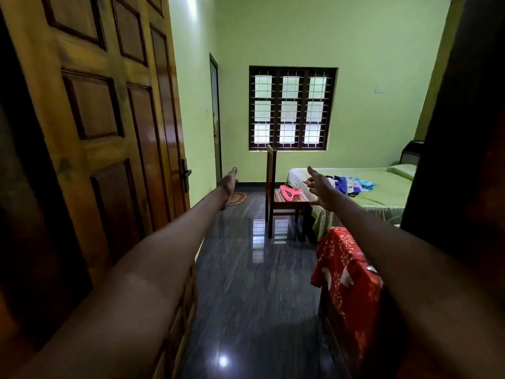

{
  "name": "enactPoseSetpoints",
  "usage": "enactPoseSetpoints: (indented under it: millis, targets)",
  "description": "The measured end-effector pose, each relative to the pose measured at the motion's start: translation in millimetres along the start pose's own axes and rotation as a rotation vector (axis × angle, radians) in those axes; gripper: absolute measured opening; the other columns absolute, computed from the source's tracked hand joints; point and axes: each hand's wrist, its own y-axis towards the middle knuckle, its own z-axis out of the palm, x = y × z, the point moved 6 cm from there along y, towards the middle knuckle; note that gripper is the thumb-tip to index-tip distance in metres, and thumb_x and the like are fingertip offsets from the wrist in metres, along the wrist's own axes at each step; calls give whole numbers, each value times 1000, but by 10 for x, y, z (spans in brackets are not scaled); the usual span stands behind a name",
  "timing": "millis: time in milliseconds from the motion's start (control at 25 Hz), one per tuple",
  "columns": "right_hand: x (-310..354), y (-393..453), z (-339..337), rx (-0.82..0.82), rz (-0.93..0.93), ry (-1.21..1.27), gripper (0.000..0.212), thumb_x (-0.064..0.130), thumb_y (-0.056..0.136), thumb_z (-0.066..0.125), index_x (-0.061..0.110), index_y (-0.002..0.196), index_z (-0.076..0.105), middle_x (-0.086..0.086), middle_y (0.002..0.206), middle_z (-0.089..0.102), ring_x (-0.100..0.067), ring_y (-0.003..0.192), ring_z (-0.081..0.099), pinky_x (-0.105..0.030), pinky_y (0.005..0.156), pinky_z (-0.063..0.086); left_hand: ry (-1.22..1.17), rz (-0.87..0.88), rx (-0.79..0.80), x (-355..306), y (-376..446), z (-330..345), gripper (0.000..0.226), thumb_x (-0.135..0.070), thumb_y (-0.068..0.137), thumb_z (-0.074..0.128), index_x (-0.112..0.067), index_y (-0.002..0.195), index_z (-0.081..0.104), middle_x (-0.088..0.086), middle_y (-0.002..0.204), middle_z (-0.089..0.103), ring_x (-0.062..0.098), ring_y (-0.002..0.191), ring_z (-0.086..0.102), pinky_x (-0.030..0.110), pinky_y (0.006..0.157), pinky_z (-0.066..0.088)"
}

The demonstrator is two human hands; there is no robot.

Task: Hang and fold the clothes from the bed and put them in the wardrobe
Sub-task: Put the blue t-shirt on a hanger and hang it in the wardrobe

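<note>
We are noting green walls (369, 36), a barred window (291, 109), glossy dark floor (254, 283) reflecting light, a wooden chair (284, 199).

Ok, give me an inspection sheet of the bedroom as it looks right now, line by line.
Surface: bed with a green cover, against the far wall; dark glossy floor.
Job's things: heap of clothes on the bed; pink hangers on the seat of the wooden chair beside the bed; the wardrobe cannot be identified with certainty.
Clutter: red patterned cloth draped over something low on the right; small round mat on the floor.
Grippers: left hand and right hand both stretched forward, fingers straight, holding nothing.
Cables: nothing seen.
Surroundings: open wooden door on the left, barred window, green walls, wall switch.
</note>
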Motion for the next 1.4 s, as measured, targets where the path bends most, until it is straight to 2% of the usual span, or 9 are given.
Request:
enactPoseSetpoints:
  millis: [240, 400, 480, 560, 600, 640, 720, 1280, 1400]
  targets:
    - [162, 1143, -112, -129, 42, 110, 63, 48, 99, 32, 8, 148, 24, -11, 156, 20, -28, 142, 19, -48, 112, 19, 18, 39, -6, -355, 1272, -68, 57, -46, 100, 20, -15, 148, 27, 7, 152, 31, 26, 142, 22, 43, 117, 14]
    - [-12, 1872, -202, -174, 60, 149, 58, 42, 101, 31, 8, 148, 23, -11, 156, 19, -27, 141, 23, -44, 115, 16, 4, 19, 3, -323, 2072, 126, 61, -49, 100, 20, -13, 149, 21, 8, 156, 19, 25, 144, 14, 41, 116, 8]
    - [-111, 2236, -291, -193, 70, 137, 56, 41, 101, 31, 8, 146, 27, -18, 144, 39, -23, 116, 47, -40, 110, 23, -5, 17, 19, -256, 2368, 289, 62, -49, 100, 20, -12, 149, 20, 9, 156, 19, 25, 144, 13, 40, 116, 8]
    - [-178, 2630, -380, -218, 82, 137, 50, 41, 100, 33, 12, 141, 35, -15, 106, 56, -13, 80, 48, -35, 94, 34, -11, -3, 41, -157, 2735, 463, 62, -49, 100, 19, -13, 150, 19, 8, 157, 17, 25, 144, 13, 39, 116, 9]
    - [-214, 2858, -427, -224, 83, 150, 47, 41, 100, 33, 15, 140, 35, -13, 108, 56, -15, 90, 51, -35, 93, 35, -7, -18, 43, -101, 2942, 542, 62, -50, 100, 19, -14, 150, 19, 7, 157, 17, 26, 144, 12, 40, 115, 9]
    - [-250, 3102, -472, -229, 78, 159, 50, 40, 100, 33, 14, 143, 32, -14, 128, 51, -21, 115, 49, -37, 101, 32, 5, -24, 41, -52, 3155, 615, 61, -50, 100, 19, -14, 150, 20, 7, 157, 16, 28, 144, 12, 41, 115, 10]
    - [-302, 3612, -573, -214, 63, 151, 54, 36, 101, 31, 10, 147, 25, -10, 154, 23, -24, 141, 25, -40, 112, 18, 17, -17, 29, 21, 3632, 734, 60, -48, 100, 19, -13, 149, 21, 8, 156, 19, 29, 143, 15, 42, 115, 12]
    - [-503, 6748, -1057, -205, 103, 113, 50, 30, 102, 36, 6, 145, 29, -9, 155, 21, -27, 140, 24, -37, 107, 26, -127, -27, -21, -28, 6705, 1746, 53, -40, 101, 26, -6, 141, 37, 12, 147, 37, 27, 137, 30, 39, 113, 20]
    - [-628, 7461, -1183, -231, 100, 92, 49, 28, 102, 35, 2, 144, 32, -11, 154, 24, -28, 139, 25, -35, 105, 28, -114, 4, 1, 56, 7526, 1948, 50, -37, 102, 28, -5, 138, 41, 9, 143, 42, 22, 124, 43, 32, 107, 29]
